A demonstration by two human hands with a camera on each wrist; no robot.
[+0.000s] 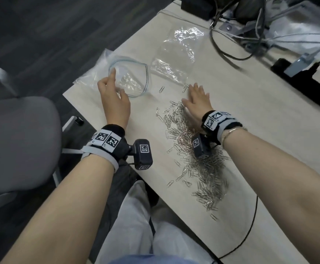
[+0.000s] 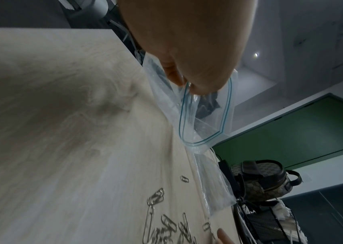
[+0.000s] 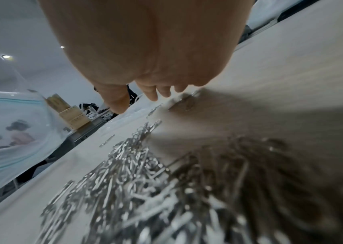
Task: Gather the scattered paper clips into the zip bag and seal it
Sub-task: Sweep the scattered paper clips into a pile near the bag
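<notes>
- Head view: your left hand (image 1: 114,101) pinches the near rim of the zip bag (image 1: 134,79), mouth held open; the bag lies at the desk's (image 1: 250,115) left corner, partly overhanging the edge.
- Your right hand (image 1: 197,101) lies flat, fingers spread, at the far end of the clips (image 1: 197,161).
- Clips run in a long drift toward the near edge; bare desk lies between drift and bag mouth.
- A second bag (image 1: 176,56) lies just beyond your right fingertips.
- Cables (image 1: 237,40) crowd the far side.

A pale wood-grain bench (image 1: 250,115) stands over a dark grey carpet floor (image 1: 41,31) — a grey padded chair (image 1: 18,141) sits beside it, tangled grey cables (image 1: 250,35) at the far end, round ceiling lights (image 3: 6,56) above.
</notes>
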